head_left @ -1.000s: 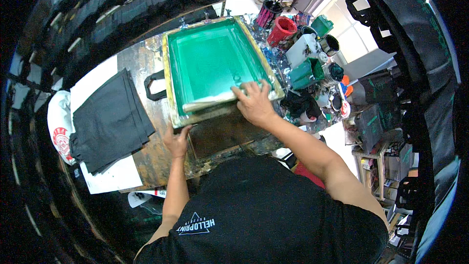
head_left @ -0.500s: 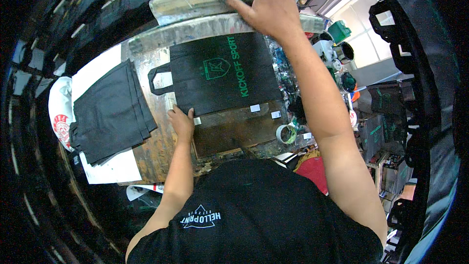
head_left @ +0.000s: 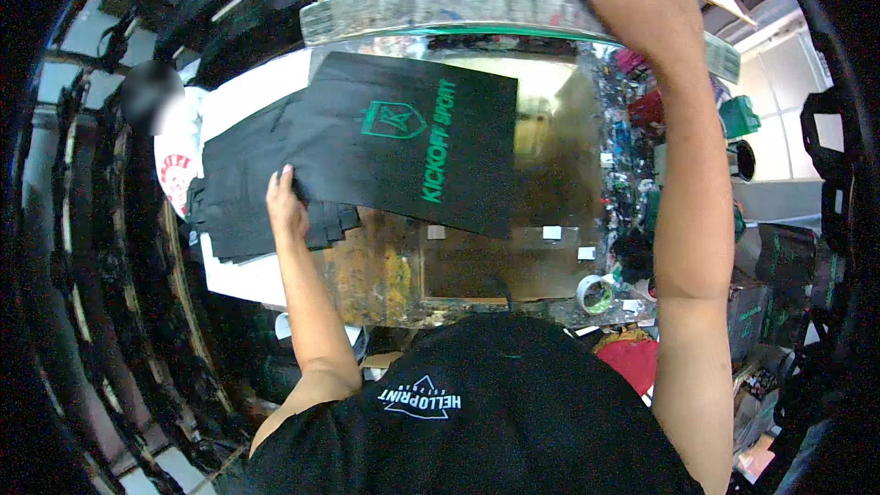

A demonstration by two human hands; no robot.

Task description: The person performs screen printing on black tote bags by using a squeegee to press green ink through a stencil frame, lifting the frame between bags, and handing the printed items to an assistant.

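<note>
My left hand (head_left: 289, 206) is closed on the left part of a flat black bag (head_left: 367, 165), which has a green crest and lettering printed on it. The bag lies slanted, its left part over a stack of plain black bags (head_left: 234, 215) and its right part over the brown printing board (head_left: 550, 183). At the far side, my right hand (head_left: 646, 5) grips the raised screen frame (head_left: 449, 11), whose long pale edge is smeared with ink. The upper edge of the picture cuts off some of its fingers.
A roll of tape (head_left: 594, 294) sits at the board's near right corner, beside small white tabs (head_left: 551, 233). Ink-stained containers and a green jug (head_left: 739, 116) crowd the right side. Black bags hang on racks (head_left: 101, 247) at the left. A white bundle with red print (head_left: 176, 165) adjoins the stack.
My left hand has drawn the printed bag leftward off the board, partly over the stack. My right hand still holds the raised frame; the whole view has shifted.
</note>
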